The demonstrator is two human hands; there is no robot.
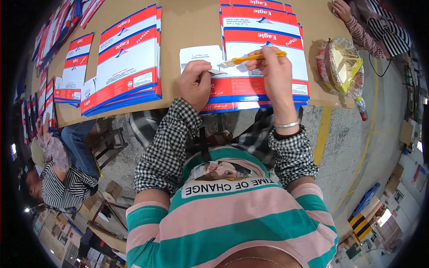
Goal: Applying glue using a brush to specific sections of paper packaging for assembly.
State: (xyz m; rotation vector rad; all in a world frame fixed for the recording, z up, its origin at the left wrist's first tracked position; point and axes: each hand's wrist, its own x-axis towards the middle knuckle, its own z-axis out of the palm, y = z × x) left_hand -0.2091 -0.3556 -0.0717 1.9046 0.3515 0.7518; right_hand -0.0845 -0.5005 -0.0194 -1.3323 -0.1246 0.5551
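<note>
The right hand [273,62] is closed around a yellow-handled brush [254,57], held almost flat, w/ the bristle end pointing to the person's left, just over the top flattened carton [263,73] of a red, white and blue stack. Probably it is kept so low because the bristles must wipe along the carton's edge.

The left hand [194,82] is closed in a pinch on the white flap [201,56] that sticks out from this same carton on its left side; the fingers press it down, I think to keep it from lifting while the brush works. Both hands are thus on the near-left part of that carton.

To the right of the carton stack, near it on the brown worktop [187,22], stands a round container lined w/ plastic film [342,62], holding a pale paste, prob. glue, within reach of the brush hand. To the left of the stack, well apart, lies a second pile of flat cartons [127,62], fanned out. Beyond the container, at the worktop's far right corner, another person's hand [343,10] in a striped sleeve rests on the surface.
</note>
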